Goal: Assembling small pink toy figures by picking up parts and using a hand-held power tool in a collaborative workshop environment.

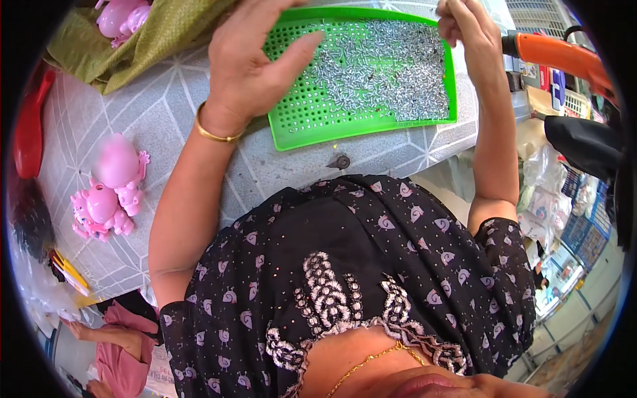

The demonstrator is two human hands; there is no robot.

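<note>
A green tray (318,137) with rows of small holes lies on the table in front of me. Many small silver screws (378,73) are heaped across its middle and right side; other screws sit in holes at the left. My left hand (249,69) is over the tray's left side, its thumb stretched away from the fingers. The tips of those fingers run out of the top of the picture. At the far right corner, my right hand (472,30) has its fingers curled against or just beside the rim. Whatever they may hold is hidden.
Two pink toy figures (109,192) lie left on the patterned grey tablecloth (179,93). An olive woven sack (142,50) holds more pink toys. A small dark pointed piece (340,162) lies before the tray. An orange machine arm (557,53) stands right. Another person's leg (109,337) shows lower left.
</note>
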